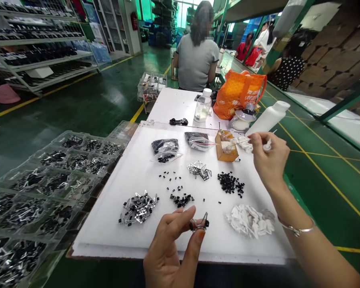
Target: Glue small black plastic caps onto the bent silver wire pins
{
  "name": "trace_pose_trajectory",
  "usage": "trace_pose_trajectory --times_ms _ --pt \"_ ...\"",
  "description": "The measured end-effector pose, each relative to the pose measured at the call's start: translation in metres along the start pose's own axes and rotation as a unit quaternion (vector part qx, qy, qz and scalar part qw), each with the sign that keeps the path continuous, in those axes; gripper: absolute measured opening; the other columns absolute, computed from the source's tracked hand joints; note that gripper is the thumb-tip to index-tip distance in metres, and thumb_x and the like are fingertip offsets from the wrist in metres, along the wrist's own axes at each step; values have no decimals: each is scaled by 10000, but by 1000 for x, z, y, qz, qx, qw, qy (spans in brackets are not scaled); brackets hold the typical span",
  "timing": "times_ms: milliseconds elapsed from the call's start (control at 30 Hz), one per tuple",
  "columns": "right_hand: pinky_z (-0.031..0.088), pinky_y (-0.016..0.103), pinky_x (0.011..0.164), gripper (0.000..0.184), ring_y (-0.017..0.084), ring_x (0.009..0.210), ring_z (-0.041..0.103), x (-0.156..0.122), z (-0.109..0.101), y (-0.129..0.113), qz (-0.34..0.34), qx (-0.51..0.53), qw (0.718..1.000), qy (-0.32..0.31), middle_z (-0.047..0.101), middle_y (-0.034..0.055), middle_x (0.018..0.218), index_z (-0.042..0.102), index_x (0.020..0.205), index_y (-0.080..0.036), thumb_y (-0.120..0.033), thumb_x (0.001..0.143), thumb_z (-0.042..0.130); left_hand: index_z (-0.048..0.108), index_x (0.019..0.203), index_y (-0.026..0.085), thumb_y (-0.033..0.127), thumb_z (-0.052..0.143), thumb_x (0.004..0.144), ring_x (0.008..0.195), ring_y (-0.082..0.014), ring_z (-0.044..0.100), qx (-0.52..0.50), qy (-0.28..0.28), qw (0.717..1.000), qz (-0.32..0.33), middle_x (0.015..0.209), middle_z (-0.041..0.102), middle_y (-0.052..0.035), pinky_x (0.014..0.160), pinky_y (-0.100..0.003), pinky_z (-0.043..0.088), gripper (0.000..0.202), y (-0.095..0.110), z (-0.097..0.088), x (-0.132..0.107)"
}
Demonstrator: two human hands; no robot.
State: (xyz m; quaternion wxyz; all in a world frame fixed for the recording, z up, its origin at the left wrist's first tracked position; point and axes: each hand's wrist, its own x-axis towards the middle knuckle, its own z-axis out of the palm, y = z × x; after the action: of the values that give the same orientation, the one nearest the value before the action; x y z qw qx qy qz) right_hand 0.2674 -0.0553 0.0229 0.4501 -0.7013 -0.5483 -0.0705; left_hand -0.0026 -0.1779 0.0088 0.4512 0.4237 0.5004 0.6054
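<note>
**My left grip (pixel 171 248) clenches a small metal clip (pixel 199 225) just above the tabletop's (pixel 108 224) front edge; my right grip (pixel 270 160) pinches a thin needle applicator (pixel 246 141).**

The clip, with a black piece at one end, sits between my left thumb and fingers. My right hand is over the tabletop's right edge, its needle reaching left to a small cardboard box (pixel 226 147) toward the far right corner. A white strip of board runs between a heap of silver-and-black clips (pixel 138 208) and the front edge. Black pieces (pixel 228 183) and crumpled white tissue (pixel 250 221) lie nearer my right hand. Clear plastic trays (pixel 48 188) sit just past the left edge. The print on an orange bag (pixel 238 94) is too blurred to read.
</note>
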Motion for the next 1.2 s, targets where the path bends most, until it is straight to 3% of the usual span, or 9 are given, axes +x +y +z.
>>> trace_pose_trajectory --times_ms 133,233,267,367,433,533,733,967,1200 --pt "433 364 718 321 182 604 535 -2 7 -10 -6 4 998 -57 663 18 748 738 1070 -214 -472 889 676 808 1086 374 316 773 887 829 -136 677 16 5 1000 22 845 685 38 1068 -327 520 210 2 0 0" --pt "447 333 696 382 178 657 544 -35 -5 -35 43 110 988 -103 619 -4 751 718 1188 -243 -463 876 716 805 1097 385 264 756 898 858 -161 687 51 20 995 84 842 716 30 1012 -335 551 238 -2 0 0" --pt "450 324 674 342 169 650 528 -51 -11 -46 75 175 970 -150 620 1 773 733 1144 -251 -479 892 700 802 1107 387 235 754 897 839 -164 691 65 21 991 115 835 725 32 995 -346 559 264 -3 1 0" --pt "483 338 734 341 200 730 577 -100 -34 -75 132 343 866 -340 562 -9 685 754 1112 -286 -544 901 681 783 1162 344 86 744 872 712 -142 689 100 -3 972 212 822 743 47 968 -374 566 390 -3 1 2" --pt "481 335 757 337 180 732 570 -124 -47 -88 178 401 813 -384 622 13 816 770 1071 -302 -556 852 741 778 1159 266 -36 718 835 647 -115 680 118 -24 955 269 818 747 48 966 -377 569 447 0 1 3" --pt "471 302 749 256 125 718 537 -141 -57 -94 242 437 778 -381 628 29 1155 774 1005 -328 -507 823 791 780 1099 182 -110 676 816 607 -83 673 147 -48 930 332 792 718 47 978 -383 573 419 3 2 4" --pt "462 322 927 170 203 1005 600 -143 -56 -93 285 452 762 -366 615 25 1145 755 900 -316 -451 815 815 780 1056 202 -62 636 873 590 -52 668 194 -74 910 359 757 684 63 1027 -365 536 352 1 1 4" --pt "477 305 891 141 211 1002 586 -145 -54 -96 265 427 794 -342 649 49 1090 758 838 -287 -415 820 816 769 1044 227 -13 617 922 572 -38 660 216 -76 904 361 724 684 81 1050 -335 508 309 -2 3 3" --pt "508 259 847 86 192 1002 610 -149 -51 -94 249 434 802 -324 677 36 1020 759 851 -305 -372 833 810 759 1035 226 -37 600 896 596 -43 676 231 -77 900 362 753 706 71 1051 -333 508 338 -2 1 3"
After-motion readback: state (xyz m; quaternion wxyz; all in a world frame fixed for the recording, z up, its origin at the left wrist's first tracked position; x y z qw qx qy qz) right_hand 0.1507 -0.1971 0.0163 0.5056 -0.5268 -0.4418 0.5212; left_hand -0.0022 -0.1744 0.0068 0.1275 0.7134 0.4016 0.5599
